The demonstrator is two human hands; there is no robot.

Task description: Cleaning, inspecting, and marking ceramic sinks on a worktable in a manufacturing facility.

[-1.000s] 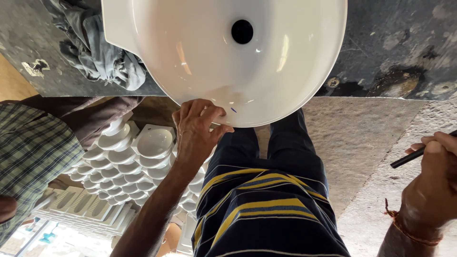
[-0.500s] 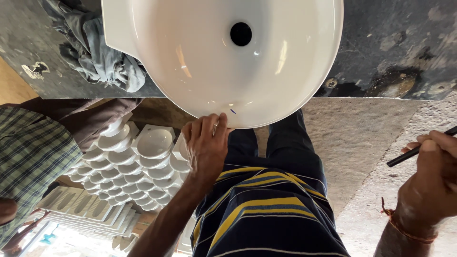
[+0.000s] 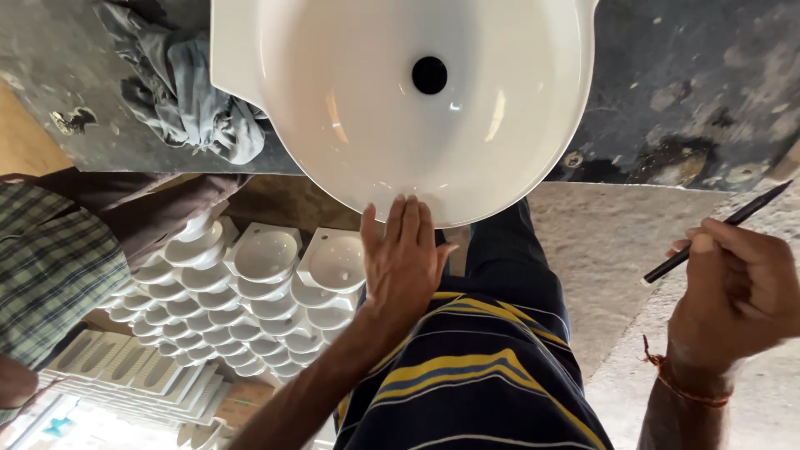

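A large white ceramic wash basin (image 3: pixel 350 100) with a dark drain hole (image 3: pixel 429 75) lies on a dark worktop (image 3: pixel 692 92). My left hand (image 3: pixel 404 254) rests flat against the basin's near rim, fingers straight and close together, holding nothing. Off to the right, away from the basin, my right hand (image 3: pixel 737 292) pinches a thin black pen (image 3: pixel 717 229) that points up and to the right. A reddish thread is tied round that wrist. My striped shirt (image 3: pixel 483 375) fills the lower middle.
A crumpled grey cloth (image 3: pixel 187 92) lies on the worktop just left of the basin. Stacks of several small white basins (image 3: pixel 250 292) stand at lower left. Another person in a checked shirt (image 3: pixel 46 267) is at the left edge. Pale rough floor (image 3: pixel 617 250) lies to the right.
My left hand has slid a little to the right along the basin's rim and its fingers have straightened. The right hand with the pen has stayed roughly in place.
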